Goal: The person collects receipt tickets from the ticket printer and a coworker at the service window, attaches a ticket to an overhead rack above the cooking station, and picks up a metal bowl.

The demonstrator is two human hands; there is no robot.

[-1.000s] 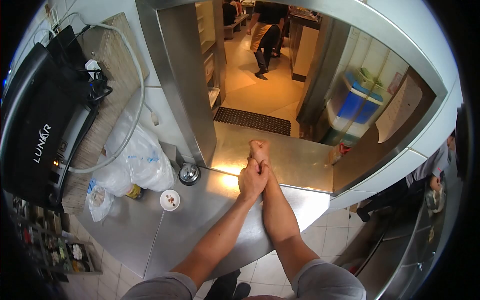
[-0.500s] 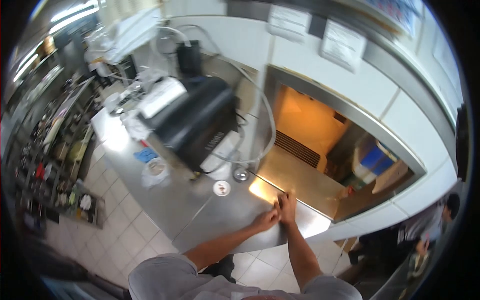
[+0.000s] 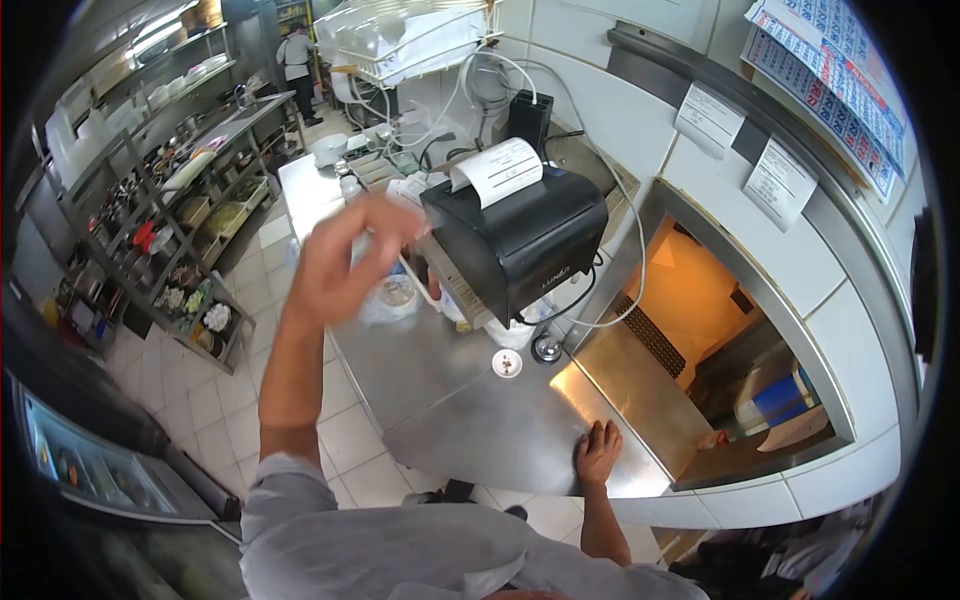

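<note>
My left hand is raised over the counter's left side, fingers curved and apart, slightly blurred. I see nothing held in it. Just right of its fingertips stands a black receipt printer, a printed receipt curling from its top. My right hand rests with fingers down on the steel counter, near the edge by the wall opening. Between the printer and my right hand are a small white dish with reddish bits in it and a metal call bell.
A lit hatch opens in the tiled wall at right. Paper slips hang from a metal rail, beside a calendar. Cables loop behind the printer. Metal shelves stand at left; a person is at the back.
My left hand has left my right hand and risen leftward to beside the printer. My right hand stays on the counter. The view has turned left, and the receipt on the printer now shows plainly.
</note>
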